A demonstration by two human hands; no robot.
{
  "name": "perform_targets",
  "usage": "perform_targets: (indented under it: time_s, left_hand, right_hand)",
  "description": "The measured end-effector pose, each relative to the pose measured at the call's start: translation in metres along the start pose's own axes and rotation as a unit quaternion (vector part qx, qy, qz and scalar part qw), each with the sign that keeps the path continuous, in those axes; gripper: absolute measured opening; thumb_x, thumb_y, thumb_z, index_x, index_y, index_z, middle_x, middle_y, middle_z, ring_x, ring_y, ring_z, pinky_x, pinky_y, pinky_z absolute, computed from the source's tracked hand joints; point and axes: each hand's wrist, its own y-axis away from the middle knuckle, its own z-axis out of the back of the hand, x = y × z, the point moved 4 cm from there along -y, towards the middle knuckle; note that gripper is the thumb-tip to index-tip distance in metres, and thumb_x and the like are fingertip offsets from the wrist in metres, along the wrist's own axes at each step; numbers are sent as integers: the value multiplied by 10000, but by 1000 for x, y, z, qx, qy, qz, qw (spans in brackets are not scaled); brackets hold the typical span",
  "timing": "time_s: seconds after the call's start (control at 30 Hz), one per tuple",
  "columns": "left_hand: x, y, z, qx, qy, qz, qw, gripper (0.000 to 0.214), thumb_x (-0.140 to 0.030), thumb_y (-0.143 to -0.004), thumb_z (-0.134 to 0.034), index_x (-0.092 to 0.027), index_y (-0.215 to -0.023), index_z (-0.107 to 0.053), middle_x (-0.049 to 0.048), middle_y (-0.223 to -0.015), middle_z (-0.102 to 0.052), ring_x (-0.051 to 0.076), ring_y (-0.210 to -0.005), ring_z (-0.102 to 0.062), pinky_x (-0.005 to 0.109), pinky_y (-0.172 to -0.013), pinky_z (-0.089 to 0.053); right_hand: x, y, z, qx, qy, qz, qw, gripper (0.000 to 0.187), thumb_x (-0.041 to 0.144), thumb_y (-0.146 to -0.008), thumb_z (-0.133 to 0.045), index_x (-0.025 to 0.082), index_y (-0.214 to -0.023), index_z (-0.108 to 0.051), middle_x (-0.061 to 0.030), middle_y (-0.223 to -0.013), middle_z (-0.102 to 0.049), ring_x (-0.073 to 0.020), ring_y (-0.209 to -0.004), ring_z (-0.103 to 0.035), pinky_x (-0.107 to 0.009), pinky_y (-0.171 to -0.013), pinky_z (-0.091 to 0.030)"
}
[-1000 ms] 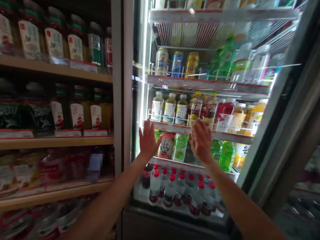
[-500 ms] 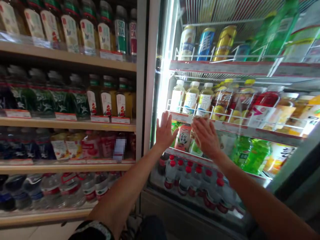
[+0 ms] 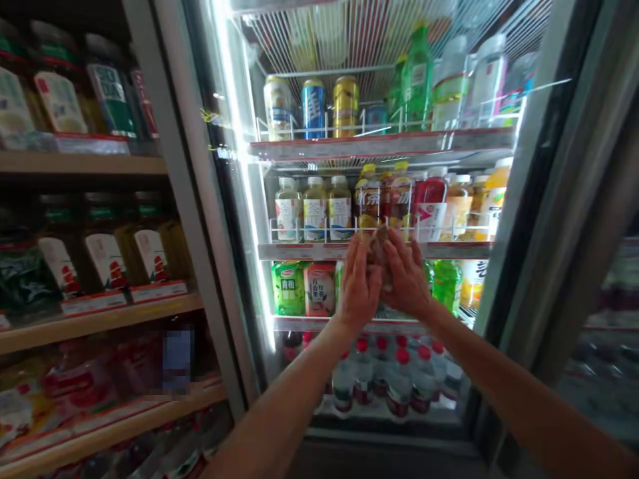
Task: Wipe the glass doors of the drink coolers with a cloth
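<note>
A crumpled brownish cloth (image 3: 380,253) is between my two hands, in front of the lit drinks fridge. My left hand (image 3: 359,283) has its fingers pointing up and holds the cloth's left side. On the other side, my right hand (image 3: 405,273) has its fingers over the cloth. Faint reflections suggest a glass door in front of the shelves. Behind my hands are iced tea bottles (image 3: 369,199), a red tea carton (image 3: 320,290) and a green carton (image 3: 288,289). My hands and forearms hide part of the lower shelves.
The fridge's dark right frame (image 3: 542,199) and grey left post (image 3: 200,199) stand either side. Wooden shelves (image 3: 110,316) of bottled drinks are at left. Cans (image 3: 313,110) fill the upper fridge shelf; red-capped water bottles (image 3: 399,382) stand at the bottom.
My view has turned right, bringing the fridge to the middle. My left hand, earlier open and apart, has come over to the cloth beside my right hand.
</note>
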Motion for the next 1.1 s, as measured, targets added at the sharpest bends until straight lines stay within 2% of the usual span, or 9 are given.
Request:
perform_targets:
  time_s: [0.17,0.33,0.43,0.57,0.67,0.77,0.87,0.97,1.1]
  left_hand:
    - [-6,0,-30,-49,-147,-115,981,512,-235,-923,-365,-221,-1418,-233,95,-1504,-224,210,-1406,-105,472,-1145,-118]
    - [-2,-6,-12,-78,-182,-161,967,450,-216,-875,-497,-212,-1318,-413,111,-1414,-396,209,-1379,-224,450,-1143,-124]
    - [-5,-8,-2,-51,-120,-179,975,436,-138,-868,-473,-221,-1294,-430,96,-1343,-478,179,-1326,-337,406,-1097,-282]
    - [-17,-9,-9,26,-43,-167,985,456,-161,-886,-404,-148,-1339,-355,138,-1325,-487,182,-1311,-360,394,-1049,-371]
    - [-21,-10,-21,28,-95,-122,988,494,-256,-886,-434,-123,-1351,-336,150,-1373,-438,211,-1352,-285,432,-1079,-323]
    - [-22,-9,-36,16,-165,-98,981,496,-251,-875,-451,-122,-1344,-354,140,-1400,-411,216,-1377,-223,432,-1095,-284]
    - [-17,-7,-37,1,-222,-112,969,460,-201,-870,-445,-146,-1323,-394,118,-1385,-438,204,-1387,-194,415,-1117,-230]
    - [10,-7,-1,-11,-253,-102,962,464,-212,-870,-447,-159,-1327,-391,116,-1382,-439,217,-1384,-203,419,-1117,-215]
    - [72,-15,94,-97,-270,26,958,489,-234,-860,-422,-135,-1335,-362,168,-1444,-304,286,-1367,-223,503,-1097,-205]
  right_hand:
    - [-20,21,9,25,56,10,998,739,283,-849,-432,156,-1457,-32,-138,-1465,-311,-212,-1384,-224,-472,-1131,-169]
    - [-28,26,8,-13,83,-48,995,802,455,-827,-480,171,-1455,-69,-132,-1455,-330,-254,-1378,-232,-509,-1129,-133]
    - [-22,27,4,4,85,-57,995,717,426,-844,-457,191,-1447,-150,-114,-1455,-338,-250,-1385,-212,-498,-1134,-109]
    - [-12,26,1,12,113,-111,987,609,330,-866,-414,211,-1432,-223,-99,-1462,-329,-251,-1413,-79,-536,-1124,5]
    - [-15,31,10,53,93,-65,992,676,386,-857,-423,162,-1444,-175,-127,-1456,-334,-242,-1410,-106,-516,-1133,-19]
    - [-39,39,31,48,84,-27,995,760,434,-831,-469,178,-1455,-118,-124,-1489,-262,-250,-1394,-183,-504,-1128,-115]
    - [-74,43,51,-29,132,-100,986,709,386,-852,-450,228,-1456,-112,-100,-1513,-205,-265,-1390,-193,-527,-1112,-145]
    - [-94,45,54,-69,171,-160,970,632,335,-882,-384,235,-1454,-133,-99,-1510,-214,-275,-1387,-201,-545,-1101,-146]
    - [-95,50,46,-61,177,-173,967,625,317,-882,-394,231,-1453,-154,-105,-1498,-248,-286,-1385,-202,-552,-1095,-155]
